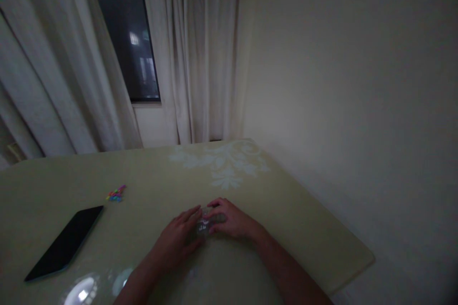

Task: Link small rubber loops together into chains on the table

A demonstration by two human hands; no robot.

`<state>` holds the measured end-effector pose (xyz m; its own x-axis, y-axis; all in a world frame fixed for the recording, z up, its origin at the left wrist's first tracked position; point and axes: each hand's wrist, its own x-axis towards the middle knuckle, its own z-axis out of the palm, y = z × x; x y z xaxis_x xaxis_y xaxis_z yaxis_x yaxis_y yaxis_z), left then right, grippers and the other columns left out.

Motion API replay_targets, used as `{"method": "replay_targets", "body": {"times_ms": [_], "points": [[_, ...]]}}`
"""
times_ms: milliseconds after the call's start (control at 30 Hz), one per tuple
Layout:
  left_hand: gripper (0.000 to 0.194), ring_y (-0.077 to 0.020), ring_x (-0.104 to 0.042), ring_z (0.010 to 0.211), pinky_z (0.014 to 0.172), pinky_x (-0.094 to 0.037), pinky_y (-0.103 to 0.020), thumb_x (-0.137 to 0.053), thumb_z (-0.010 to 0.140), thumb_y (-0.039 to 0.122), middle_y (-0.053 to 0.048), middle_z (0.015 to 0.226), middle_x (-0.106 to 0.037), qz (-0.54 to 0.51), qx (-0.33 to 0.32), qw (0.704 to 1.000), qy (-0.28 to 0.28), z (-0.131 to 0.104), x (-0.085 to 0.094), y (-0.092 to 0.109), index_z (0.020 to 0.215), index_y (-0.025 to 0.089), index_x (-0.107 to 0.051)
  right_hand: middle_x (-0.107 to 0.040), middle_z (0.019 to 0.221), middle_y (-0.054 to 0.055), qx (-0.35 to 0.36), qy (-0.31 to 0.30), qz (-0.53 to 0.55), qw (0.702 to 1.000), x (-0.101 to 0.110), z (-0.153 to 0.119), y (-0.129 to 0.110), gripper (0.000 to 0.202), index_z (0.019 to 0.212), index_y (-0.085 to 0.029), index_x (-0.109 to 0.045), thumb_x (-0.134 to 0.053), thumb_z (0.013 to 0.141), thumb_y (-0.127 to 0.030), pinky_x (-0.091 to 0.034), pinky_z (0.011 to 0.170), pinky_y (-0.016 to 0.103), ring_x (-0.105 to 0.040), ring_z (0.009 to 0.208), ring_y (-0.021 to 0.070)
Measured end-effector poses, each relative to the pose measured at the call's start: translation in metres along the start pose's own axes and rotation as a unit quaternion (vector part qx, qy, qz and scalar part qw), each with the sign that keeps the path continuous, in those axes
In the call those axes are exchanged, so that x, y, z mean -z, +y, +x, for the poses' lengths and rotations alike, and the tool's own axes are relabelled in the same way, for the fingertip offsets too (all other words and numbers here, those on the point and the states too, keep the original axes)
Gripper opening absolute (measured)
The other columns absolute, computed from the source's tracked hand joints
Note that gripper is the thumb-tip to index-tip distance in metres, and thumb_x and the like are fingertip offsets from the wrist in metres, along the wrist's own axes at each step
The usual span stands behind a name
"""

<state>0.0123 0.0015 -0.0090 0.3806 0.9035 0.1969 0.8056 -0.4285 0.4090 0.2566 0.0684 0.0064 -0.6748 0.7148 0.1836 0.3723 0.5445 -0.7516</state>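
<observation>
Near the middle of the table's front half, a small clear, shiny object (pixel 204 225), perhaps a plastic case or packet, lies between my two hands. My left hand (pixel 181 233) curves around its left side, fingers bent against it. From the right, my right hand (pixel 231 219) closes on the other side, with thumb and fingers at its edge. Both hands rest low, close to the tabletop. Much of the object is covered by my fingers, and the dim light hides its exact kind.
A dark tablet (pixel 66 243) lies at the left of the pale table (pixel 143 176). Beyond it sits a small heap of brightly coloured pieces (pixel 116 194). Light reflections shine at the front left. A wall (pixel 339 81) borders the right side; curtains (pixel 203 57) hang behind.
</observation>
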Motion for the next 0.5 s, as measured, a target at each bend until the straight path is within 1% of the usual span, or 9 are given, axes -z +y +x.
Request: {"method": "replay_targets", "body": {"times_ms": [100,167,233,300,333,400,433,467,500], "points": [[0.075,-0.0319,-0.048,0.145,0.116,-0.043,-0.050,-0.062,0.096,0.034,-0.012,0.169,-0.031,0.024,-0.019,0.999,0.021,0.000,-0.009,-0.002,0.163,0.030,-0.029,-0.063,0.139,0.010,-0.032,0.047,-0.063,0.996,0.019,0.000,0.013,0.042,0.118,-0.028,-0.078,-0.088,0.078,-0.034,-0.040,0.114,0.043,-0.056,0.131,0.0273],[0.080,-0.0314,-0.044,0.148,0.117,-0.043,-0.049,-0.059,0.098,0.035,-0.012,0.172,-0.024,0.028,-0.035,0.998,0.034,0.001,-0.012,-0.005,0.166,0.030,-0.016,-0.064,0.139,0.010,-0.105,0.115,-0.132,0.979,0.042,-0.004,0.028,0.037,0.122,-0.028,-0.077,-0.081,0.084,-0.029,-0.038,0.115,0.046,-0.055,0.132,0.0291],[0.082,-0.0300,-0.043,0.148,0.117,-0.043,-0.048,-0.059,0.098,0.034,-0.010,0.172,-0.025,0.029,-0.046,0.998,0.038,0.002,-0.014,-0.009,0.166,0.032,-0.013,-0.062,0.143,0.011,-0.207,0.190,-0.188,0.941,0.067,-0.011,0.045,0.035,0.125,-0.028,-0.075,-0.072,0.090,-0.024,-0.037,0.114,0.050,-0.054,0.134,0.0306],[0.077,-0.0283,-0.046,0.146,0.117,-0.043,-0.047,-0.057,0.099,0.031,-0.008,0.170,-0.032,0.028,-0.053,0.997,0.042,0.003,-0.017,-0.010,0.165,0.034,-0.018,-0.058,0.149,0.009,-0.293,0.240,-0.213,0.901,0.087,-0.018,0.059,0.036,0.129,-0.032,-0.072,-0.065,0.094,-0.027,-0.040,0.109,0.056,-0.054,0.134,0.0335],[0.073,-0.0276,-0.048,0.145,0.117,-0.044,-0.047,-0.056,0.100,0.029,-0.007,0.168,-0.037,0.026,-0.058,0.997,0.042,0.004,-0.018,-0.009,0.164,0.035,-0.022,-0.056,0.151,0.009,-0.318,0.253,-0.221,0.887,0.093,-0.020,0.063,0.037,0.130,-0.033,-0.072,-0.064,0.094,-0.027,-0.041,0.107,0.058,-0.054,0.134,0.0352],[0.066,-0.0271,-0.052,0.142,0.117,-0.045,-0.047,-0.055,0.101,0.029,-0.006,0.164,-0.044,0.020,-0.071,0.997,0.039,0.004,-0.021,-0.005,0.162,0.036,-0.030,-0.053,0.154,0.010,-0.334,0.275,-0.244,0.868,0.093,-0.020,0.063,0.038,0.130,-0.032,-0.072,-0.062,0.093,-0.025,-0.041,0.105,0.060,-0.052,0.134,0.0380],[0.065,-0.0273,-0.053,0.141,0.117,-0.045,-0.047,-0.055,0.101,0.030,-0.006,0.163,-0.046,0.016,-0.079,0.996,0.033,0.004,-0.023,-0.001,0.161,0.036,-0.032,-0.052,0.154,0.011,-0.322,0.284,-0.256,0.866,0.088,-0.017,0.059,0.038,0.129,-0.031,-0.072,-0.062,0.093,-0.023,-0.040,0.106,0.060,-0.052,0.135,0.0384],[0.065,-0.0277,-0.053,0.140,0.116,-0.045,-0.047,-0.057,0.100,0.031,-0.006,0.162,-0.047,0.011,-0.088,0.996,0.027,0.003,-0.024,0.003,0.161,0.036,-0.033,-0.052,0.155,0.012,-0.299,0.296,-0.264,0.868,0.079,-0.013,0.052,0.039,0.129,-0.028,-0.072,-0.060,0.093,-0.021,-0.039,0.107,0.059,-0.051,0.135,0.0376],[0.066,-0.0282,-0.054,0.140,0.116,-0.046,-0.047,-0.059,0.100,0.033,-0.006,0.162,-0.048,0.007,-0.096,0.995,0.019,0.003,-0.025,0.007,0.160,0.036,-0.034,-0.053,0.153,0.013,-0.256,0.293,-0.254,0.886,0.067,-0.008,0.043,0.039,0.130,-0.026,-0.072,-0.059,0.094,-0.020,-0.039,0.110,0.056,-0.051,0.136,0.0349]]}}
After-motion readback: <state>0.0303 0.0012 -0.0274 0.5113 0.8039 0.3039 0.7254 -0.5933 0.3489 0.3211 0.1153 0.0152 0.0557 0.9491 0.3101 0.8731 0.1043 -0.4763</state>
